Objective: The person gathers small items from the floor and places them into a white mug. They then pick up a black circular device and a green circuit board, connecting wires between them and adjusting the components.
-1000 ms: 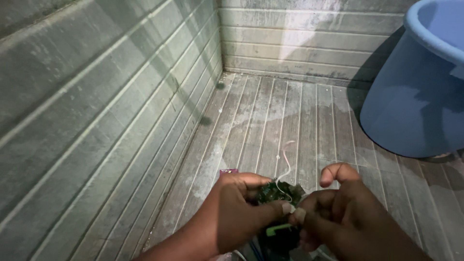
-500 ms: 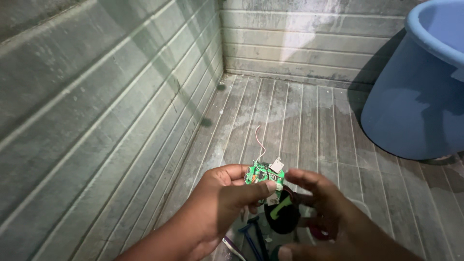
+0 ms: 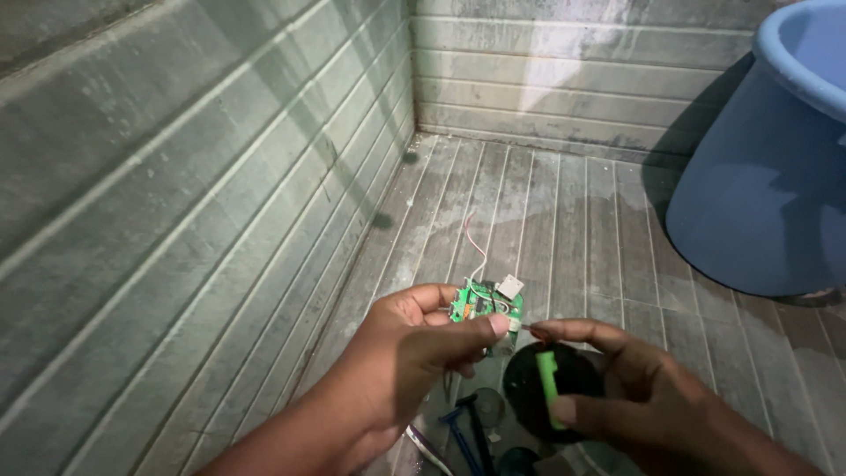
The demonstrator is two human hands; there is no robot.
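One green circuit board (thin wires attached), one black round part, one blue tub, two hands

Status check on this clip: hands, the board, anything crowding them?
Left hand pinches green circuit board, wires trailing up. Right hand holds black round part with green strip. Small tools on floor below; blue tub off right.

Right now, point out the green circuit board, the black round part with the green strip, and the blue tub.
green circuit board (image 3: 482, 304), head view, middle of its face.
black round part (image 3: 527, 392), head view, dark face left of the strip.
blue tub (image 3: 758, 211), head view, outer wall.
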